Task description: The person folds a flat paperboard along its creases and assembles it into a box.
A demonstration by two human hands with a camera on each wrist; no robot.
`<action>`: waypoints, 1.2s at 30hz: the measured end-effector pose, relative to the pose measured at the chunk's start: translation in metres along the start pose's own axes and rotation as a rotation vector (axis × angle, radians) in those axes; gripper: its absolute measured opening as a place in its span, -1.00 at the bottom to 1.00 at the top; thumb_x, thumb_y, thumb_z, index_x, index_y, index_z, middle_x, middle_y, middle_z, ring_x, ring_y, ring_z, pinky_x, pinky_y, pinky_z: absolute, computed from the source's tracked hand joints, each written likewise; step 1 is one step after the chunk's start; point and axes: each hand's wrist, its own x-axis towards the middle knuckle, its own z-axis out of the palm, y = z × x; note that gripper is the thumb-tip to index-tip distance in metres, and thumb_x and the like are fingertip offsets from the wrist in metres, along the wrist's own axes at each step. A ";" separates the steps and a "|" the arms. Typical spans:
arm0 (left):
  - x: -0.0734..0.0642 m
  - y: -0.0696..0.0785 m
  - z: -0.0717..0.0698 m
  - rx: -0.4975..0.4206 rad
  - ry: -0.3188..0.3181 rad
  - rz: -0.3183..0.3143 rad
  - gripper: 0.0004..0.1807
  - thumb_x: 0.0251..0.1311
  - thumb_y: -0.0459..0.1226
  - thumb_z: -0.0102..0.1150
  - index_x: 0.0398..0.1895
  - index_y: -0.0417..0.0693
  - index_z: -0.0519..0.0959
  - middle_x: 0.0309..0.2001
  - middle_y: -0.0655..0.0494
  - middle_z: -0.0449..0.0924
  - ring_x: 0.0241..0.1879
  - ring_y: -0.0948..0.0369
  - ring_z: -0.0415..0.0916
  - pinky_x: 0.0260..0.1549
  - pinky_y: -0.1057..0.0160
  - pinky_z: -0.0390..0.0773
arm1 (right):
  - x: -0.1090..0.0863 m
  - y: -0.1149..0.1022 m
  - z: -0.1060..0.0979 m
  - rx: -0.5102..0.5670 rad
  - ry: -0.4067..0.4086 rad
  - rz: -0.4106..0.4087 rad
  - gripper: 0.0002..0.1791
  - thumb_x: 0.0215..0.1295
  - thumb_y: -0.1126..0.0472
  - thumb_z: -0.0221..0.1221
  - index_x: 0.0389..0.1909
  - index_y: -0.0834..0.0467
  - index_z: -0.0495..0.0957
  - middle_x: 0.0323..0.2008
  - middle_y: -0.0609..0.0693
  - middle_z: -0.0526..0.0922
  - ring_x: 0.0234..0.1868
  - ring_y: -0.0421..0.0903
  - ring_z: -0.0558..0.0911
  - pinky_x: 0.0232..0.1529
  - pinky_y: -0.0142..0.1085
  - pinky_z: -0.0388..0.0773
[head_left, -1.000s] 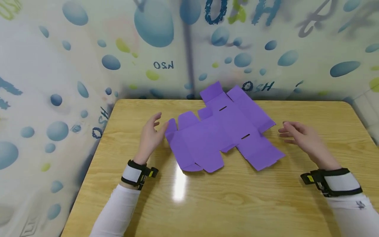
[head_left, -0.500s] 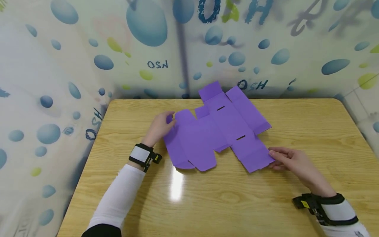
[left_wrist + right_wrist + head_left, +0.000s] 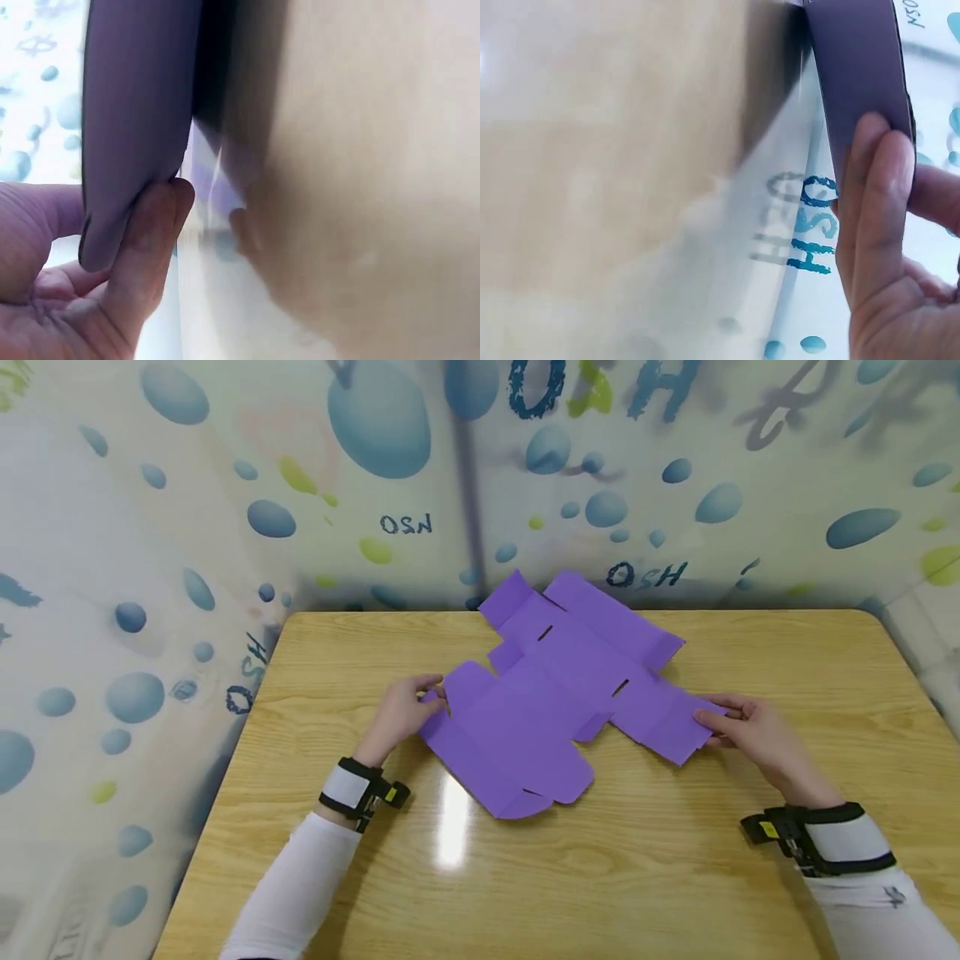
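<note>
An unfolded purple cardboard box (image 3: 525, 710) with flaps, creases and a few slots spreads across the middle of the table in the head view. My left hand (image 3: 401, 714) pinches the flap at its left end. At the opposite end my right hand (image 3: 757, 739) grips the outer flap, thumb on top and fingers beneath. In the left wrist view the cardboard edge (image 3: 139, 97) passes between thumb and fingers. The right wrist view shows fingers (image 3: 881, 202) lying along the underside of the purple flap (image 3: 862, 67), which stands off the tabletop here.
The glossy wooden table (image 3: 637, 877) carries a bright light reflection in front of the cardboard. Behind its back edge rises a wall (image 3: 360, 568) patterned with blue and green drops. Another patterned wall runs along the left side.
Both hands came in from beside the cardboard and took hold of its ends. Since half a second ago the purple cardboard has turned clockwise, its right end moving away and its left end nearer.
</note>
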 end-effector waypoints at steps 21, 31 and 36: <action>-0.078 0.025 0.043 -0.226 -0.019 -0.030 -0.56 0.16 -0.41 0.27 0.13 -0.32 0.51 -0.16 -0.08 0.62 -0.30 0.07 0.64 -0.44 0.26 0.64 | 0.064 -0.036 -0.019 -0.196 0.084 0.025 -0.17 0.39 -0.18 0.04 0.32 0.47 0.23 0.18 0.38 0.39 -0.30 -0.49 0.51 -0.09 -0.27 0.61; -0.035 0.029 0.025 -0.194 0.116 0.012 -0.50 0.28 -0.21 0.21 0.23 -0.26 0.45 0.04 -0.11 0.58 -0.07 0.00 0.60 -0.22 0.13 0.64 | 0.023 -0.018 0.005 0.004 0.115 -0.049 -0.27 0.41 -0.01 0.10 0.34 0.48 0.20 -0.14 -0.13 0.62 -0.25 -0.31 0.64 -0.21 -0.34 0.64; -0.008 0.030 0.025 -0.162 0.114 0.032 -0.59 0.28 -0.23 0.20 0.14 -0.25 0.53 -0.10 -0.05 0.64 -0.21 0.06 0.64 -0.28 0.17 0.64 | 0.019 -0.016 0.022 0.173 0.119 -0.072 -0.31 0.40 0.13 0.14 0.30 0.56 0.17 -0.27 -0.15 0.66 -0.30 -0.21 0.69 -0.23 -0.35 0.64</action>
